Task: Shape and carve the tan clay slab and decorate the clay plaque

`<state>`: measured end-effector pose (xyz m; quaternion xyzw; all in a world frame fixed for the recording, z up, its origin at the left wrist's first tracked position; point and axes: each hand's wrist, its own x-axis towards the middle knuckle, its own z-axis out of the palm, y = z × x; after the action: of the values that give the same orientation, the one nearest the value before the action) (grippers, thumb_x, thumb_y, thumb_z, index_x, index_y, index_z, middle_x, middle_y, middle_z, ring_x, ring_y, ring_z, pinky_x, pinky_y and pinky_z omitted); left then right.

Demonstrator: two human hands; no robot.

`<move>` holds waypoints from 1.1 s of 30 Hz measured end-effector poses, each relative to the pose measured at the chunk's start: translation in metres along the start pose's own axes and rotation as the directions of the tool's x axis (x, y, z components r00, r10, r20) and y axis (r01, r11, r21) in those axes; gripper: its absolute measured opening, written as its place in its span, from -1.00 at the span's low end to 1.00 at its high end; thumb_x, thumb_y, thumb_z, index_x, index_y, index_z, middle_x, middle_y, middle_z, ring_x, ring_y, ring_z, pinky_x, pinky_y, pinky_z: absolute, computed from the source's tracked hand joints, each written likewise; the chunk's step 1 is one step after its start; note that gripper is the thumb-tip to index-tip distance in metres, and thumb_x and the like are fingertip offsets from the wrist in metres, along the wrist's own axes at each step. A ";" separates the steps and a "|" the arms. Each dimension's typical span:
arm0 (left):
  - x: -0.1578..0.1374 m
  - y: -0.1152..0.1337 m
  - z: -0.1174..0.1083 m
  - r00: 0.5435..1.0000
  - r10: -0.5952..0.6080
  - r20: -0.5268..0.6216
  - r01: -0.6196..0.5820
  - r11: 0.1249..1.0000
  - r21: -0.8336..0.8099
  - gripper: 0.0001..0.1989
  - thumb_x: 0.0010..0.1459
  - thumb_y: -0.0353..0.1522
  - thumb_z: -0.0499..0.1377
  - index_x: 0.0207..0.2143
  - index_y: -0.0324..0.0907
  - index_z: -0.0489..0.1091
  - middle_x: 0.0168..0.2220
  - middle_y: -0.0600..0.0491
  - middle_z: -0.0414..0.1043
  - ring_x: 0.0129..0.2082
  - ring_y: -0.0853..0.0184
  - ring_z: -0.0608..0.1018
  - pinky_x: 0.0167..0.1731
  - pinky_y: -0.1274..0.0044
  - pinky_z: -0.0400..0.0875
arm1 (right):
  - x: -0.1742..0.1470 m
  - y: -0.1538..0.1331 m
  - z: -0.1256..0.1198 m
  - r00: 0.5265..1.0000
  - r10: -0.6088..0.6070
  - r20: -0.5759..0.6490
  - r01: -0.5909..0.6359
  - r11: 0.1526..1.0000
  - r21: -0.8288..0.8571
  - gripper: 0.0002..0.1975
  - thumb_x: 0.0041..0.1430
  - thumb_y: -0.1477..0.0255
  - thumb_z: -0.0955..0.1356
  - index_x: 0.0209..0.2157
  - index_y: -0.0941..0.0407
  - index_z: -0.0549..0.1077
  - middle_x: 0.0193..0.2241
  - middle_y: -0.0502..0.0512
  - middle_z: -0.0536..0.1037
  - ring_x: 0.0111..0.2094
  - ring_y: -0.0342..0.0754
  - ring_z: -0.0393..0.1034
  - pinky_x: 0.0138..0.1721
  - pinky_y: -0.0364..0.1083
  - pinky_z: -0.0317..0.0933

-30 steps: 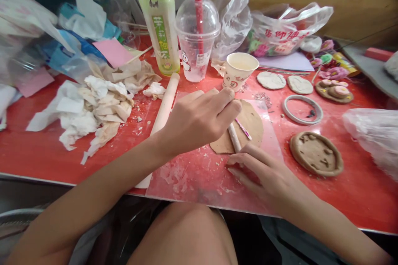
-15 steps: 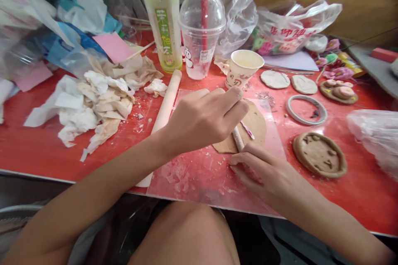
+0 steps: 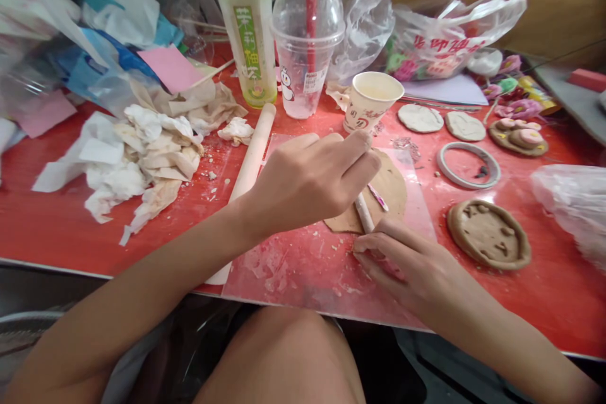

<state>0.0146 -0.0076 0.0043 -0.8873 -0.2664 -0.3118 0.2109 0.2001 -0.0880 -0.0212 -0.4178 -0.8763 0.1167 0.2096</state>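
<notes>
A flat sheet of brown clay [image 3: 395, 186] lies on a clear plastic sheet [image 3: 303, 265]. Across the clay runs a pale stick [image 3: 363, 213], and beside it a thin pink-and-white tool [image 3: 378, 197]. Over the clay, my left hand [image 3: 315, 177] is closed with its fingers curled down; the stick's far end disappears beneath it, and its fingertips are hidden. At the stick's near end, the fingers and thumb of my right hand [image 3: 402, 259] close on it, close to the plastic sheet. A round brown clay dish [image 3: 489, 235] with a raised rim sits to the right.
A rolling pin [image 3: 253, 158] lies left of the clay, near crumpled tissues [image 3: 142, 164]. Behind stand a green bottle [image 3: 246, 31], a domed cup [image 3: 305, 50] and a paper cup [image 3: 372, 101]. A tape ring [image 3: 468, 165] and pale clay discs [image 3: 420, 118] lie at right.
My right hand has shifted very slightly to the right at the stick's near end. The view has moved a little; my left hand stays over the clay, otherwise nearly unchanged.
</notes>
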 end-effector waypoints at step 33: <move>0.001 0.001 -0.001 0.998 -0.009 0.067 0.006 0.999 0.040 -0.68 0.27 -0.47 -0.19 -0.29 -0.13 0.34 -0.29 0.07 0.46 -0.40 0.40 0.52 -0.50 0.53 0.37 | 0.002 -0.003 -0.003 1.000 -0.024 -0.007 0.024 0.998 -0.062 -0.83 0.19 0.55 0.23 -0.38 0.20 0.44 -0.49 0.09 0.36 -0.48 -0.12 0.29 -0.45 -0.10 0.25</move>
<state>0.0153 -0.0084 0.0053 -0.8918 -0.2829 -0.2772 0.2185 0.1980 -0.0881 -0.0170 -0.4141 -0.8836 0.0853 0.2012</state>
